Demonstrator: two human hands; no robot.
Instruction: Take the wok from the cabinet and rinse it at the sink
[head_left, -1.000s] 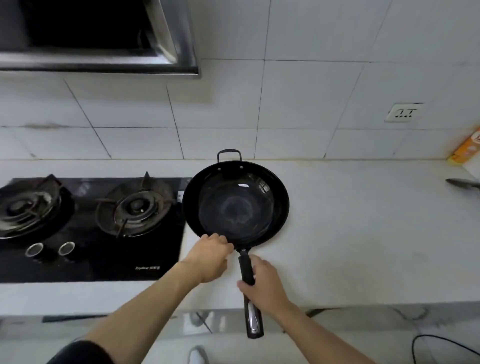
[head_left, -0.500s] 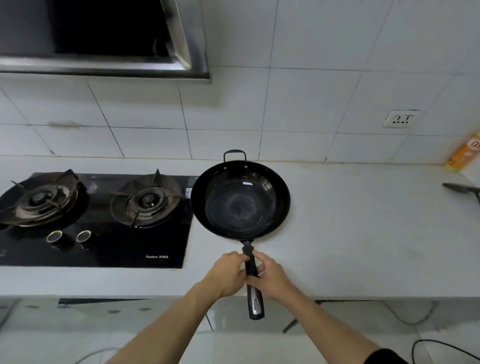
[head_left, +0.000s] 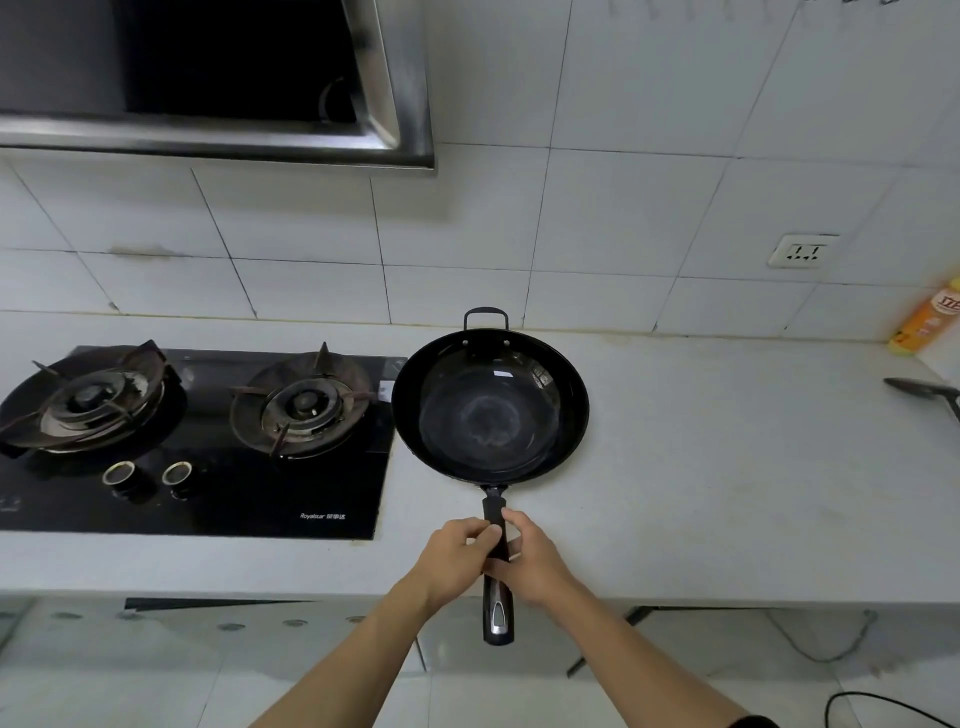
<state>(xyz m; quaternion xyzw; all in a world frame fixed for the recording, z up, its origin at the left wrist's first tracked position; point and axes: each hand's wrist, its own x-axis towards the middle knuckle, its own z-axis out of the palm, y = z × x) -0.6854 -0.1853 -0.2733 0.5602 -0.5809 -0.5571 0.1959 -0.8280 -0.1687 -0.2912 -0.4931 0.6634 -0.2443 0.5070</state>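
Observation:
A black wok (head_left: 490, 410) with a small loop handle at its far rim sits on the white countertop (head_left: 701, 467), just right of the gas stove. Its long black handle (head_left: 497, 613) points toward me and sticks out past the counter's front edge. My left hand (head_left: 453, 558) grips the handle from the left. My right hand (head_left: 530, 561) grips it from the right at the same spot. The wok's inside holds nothing. No sink or cabinet is in view.
A black two-burner gas stove (head_left: 197, 441) fills the counter's left side under a steel range hood (head_left: 218, 78). At the far right lie a dark spoon (head_left: 919, 389) and an orange bottle (head_left: 927, 317). A wall socket (head_left: 802, 251) sits on the tiled wall.
My left hand left the wok's rim and came down to the handle beside my right hand. The camera view rose and pulled back.

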